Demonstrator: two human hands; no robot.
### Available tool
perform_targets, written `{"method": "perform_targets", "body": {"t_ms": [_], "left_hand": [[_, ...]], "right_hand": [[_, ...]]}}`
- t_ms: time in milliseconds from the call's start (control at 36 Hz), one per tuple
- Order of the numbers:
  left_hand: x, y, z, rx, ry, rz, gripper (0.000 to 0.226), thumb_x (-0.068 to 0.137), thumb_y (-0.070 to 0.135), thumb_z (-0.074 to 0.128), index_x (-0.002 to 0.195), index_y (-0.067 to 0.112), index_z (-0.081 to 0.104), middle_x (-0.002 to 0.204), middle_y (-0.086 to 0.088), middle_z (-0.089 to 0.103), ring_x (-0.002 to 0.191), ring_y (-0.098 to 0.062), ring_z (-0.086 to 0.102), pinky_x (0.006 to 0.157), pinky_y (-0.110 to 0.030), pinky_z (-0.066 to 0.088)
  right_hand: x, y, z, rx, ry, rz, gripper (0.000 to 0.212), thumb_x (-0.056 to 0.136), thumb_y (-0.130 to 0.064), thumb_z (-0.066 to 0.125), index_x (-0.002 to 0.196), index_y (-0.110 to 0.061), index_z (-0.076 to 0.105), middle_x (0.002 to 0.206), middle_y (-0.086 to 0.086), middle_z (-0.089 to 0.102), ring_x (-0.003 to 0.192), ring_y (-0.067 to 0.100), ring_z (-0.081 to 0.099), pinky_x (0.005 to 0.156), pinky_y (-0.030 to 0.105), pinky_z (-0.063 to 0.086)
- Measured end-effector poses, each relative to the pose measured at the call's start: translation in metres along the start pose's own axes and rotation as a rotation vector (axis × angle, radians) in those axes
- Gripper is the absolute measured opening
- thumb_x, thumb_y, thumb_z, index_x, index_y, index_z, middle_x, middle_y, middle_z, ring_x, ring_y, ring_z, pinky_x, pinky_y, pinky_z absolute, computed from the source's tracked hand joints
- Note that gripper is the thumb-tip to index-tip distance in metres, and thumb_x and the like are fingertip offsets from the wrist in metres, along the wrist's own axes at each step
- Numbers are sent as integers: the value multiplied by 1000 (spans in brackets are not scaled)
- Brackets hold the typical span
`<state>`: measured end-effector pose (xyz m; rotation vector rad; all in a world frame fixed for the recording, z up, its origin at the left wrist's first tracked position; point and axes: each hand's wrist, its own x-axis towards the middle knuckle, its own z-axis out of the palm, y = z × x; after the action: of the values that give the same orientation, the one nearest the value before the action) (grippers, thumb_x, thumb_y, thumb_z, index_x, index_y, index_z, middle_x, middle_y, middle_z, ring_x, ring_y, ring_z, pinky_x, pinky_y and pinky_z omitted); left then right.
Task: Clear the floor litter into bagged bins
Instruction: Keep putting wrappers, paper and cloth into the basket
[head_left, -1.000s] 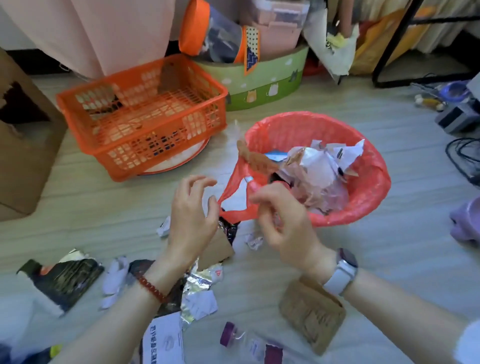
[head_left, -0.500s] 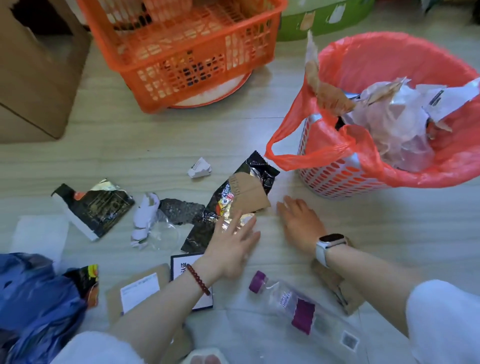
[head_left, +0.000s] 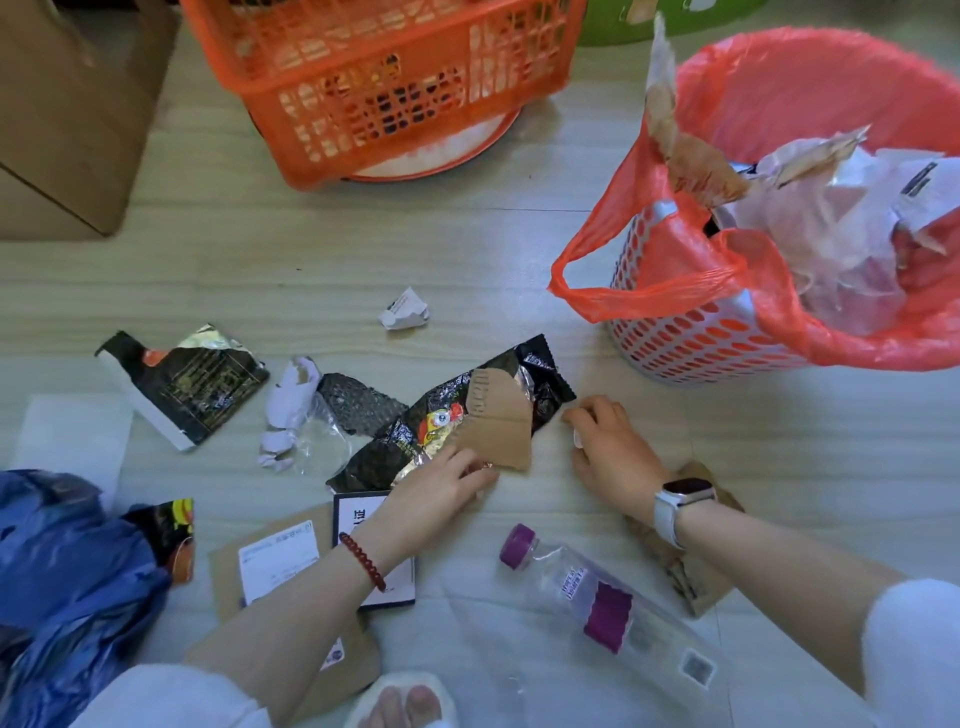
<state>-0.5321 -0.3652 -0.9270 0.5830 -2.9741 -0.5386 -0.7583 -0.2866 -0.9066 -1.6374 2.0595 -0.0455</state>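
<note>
**Figure: Both hands at the litter pile beside the lined bin**

The left hand (head_left: 447, 480) rests on the lower edge of a torn piece of brown cardboard (head_left: 498, 431), fingers bent over that edge and apparently pinching it together with the foil beneath; the exact grip is partly hidden. The right hand (head_left: 605, 441) sits at 3 o'clock of the cardboard, fingers curled down to the floor around a small white scrap (head_left: 577, 439); whether the scrap is actually pinched cannot be told.

Handling, as a judgement: the cardboard looks light and fairly stiff, so a pinch at any free edge should lift it whole. The black snack wrapper (head_left: 467, 405) under it is thin, crinkly foil, probably slippery and limp; gathering it in the fist would serve better than a fingertip hold. Nothing here looks fragile.

Appearance: the cardboard is creased, with ragged torn margins. The wrapper is glossy black with red and yellow print and a silver lining, lying flat and torn open at mid-floor.

The bin (head_left: 691, 343), a white perforated basket lined with a red bag (head_left: 649, 249), stands at 2 o'clock of the hands, already heaped with paper. A crumpled paper ball (head_left: 404, 310) lies at 11 o'clock, and a clear bottle (head_left: 582, 582) with a purple cap at 5 o'clock.
</note>
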Motion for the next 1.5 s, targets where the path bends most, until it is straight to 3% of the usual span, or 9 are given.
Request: {"method": "perform_targets", "body": {"t_ms": [139,333,417,667,778,972,1139,1278,1500], "left_hand": [[-9,-5,11,7,123,-25,23,72,0,56,92,11,51,99,-9,62,90,-20,45,58,-28,50],[-30,-2,8,214,152,-41,28,72,0,42,91,17,55,91,-1,62,87,-23,47,74,-35,34],[-41,-4,8,202,64,-30,29,81,23,47,107,18,59,105,-2,59,94,-23,47,76,-38,34],[-43,-17,5,173,-14,40,41,65,-2,65,103,13,56,98,-7,61,88,-22,45,69,-29,28],[-41,-11,2,108,73,29,24,75,-4,41,93,9,50,87,-9,56,79,-21,41,64,-27,27],[-22,-14,-16,-213,221,-445,45,57,-23,58,86,12,51,97,-16,51,73,-31,53,46,-32,44],[8,-34,-35,-140,214,-957,31,92,7,41,111,14,63,111,-7,51,86,-29,56,65,-33,41],[22,-33,-27,-122,39,-893,43,94,13,36,137,13,39,118,-15,46,81,-38,56,67,-37,40],[24,-32,-30,-16,60,-883,37,90,43,53,109,12,59,104,-9,54,74,-31,59,58,-30,39]], "right_hand": [[5,-10,-2,92,132,-27,42,83,-8,53,124,-4,50,120,18,42,110,33,43,74,44,50],[8,-22,-5,40,164,-219,38,77,-1,60,114,-2,57,117,23,50,96,38,55,53,36,48],[8,-27,-4,-47,165,-345,34,69,0,66,102,-1,57,106,24,56,81,39,60,38,29,41],[17,-40,4,-317,127,-487,49,47,1,73,93,-9,63,91,11,61,66,26,53,41,25,30],[17,-49,1,-331,141,-466,48,49,-2,71,95,-15,62,79,7,53,63,24,50,43,25,21],[17,-49,5,-315,145,-437,45,60,-11,61,105,-17,62,78,6,53,61,24,53,38,23,26],[11,-36,-2,-214,152,-411,28,68,-21,32,85,-12,53,76,6,52,62,25,54,36,23,20],[8,-31,-7,-187,146,-330,38,73,-25,31,90,-10,61,79,4,53,62,23,55,37,23,21],[7,-31,-15,-136,157,-297,38,76,-22,33,93,-8,63,82,8,56,68,27,57,36,23,25]]}}
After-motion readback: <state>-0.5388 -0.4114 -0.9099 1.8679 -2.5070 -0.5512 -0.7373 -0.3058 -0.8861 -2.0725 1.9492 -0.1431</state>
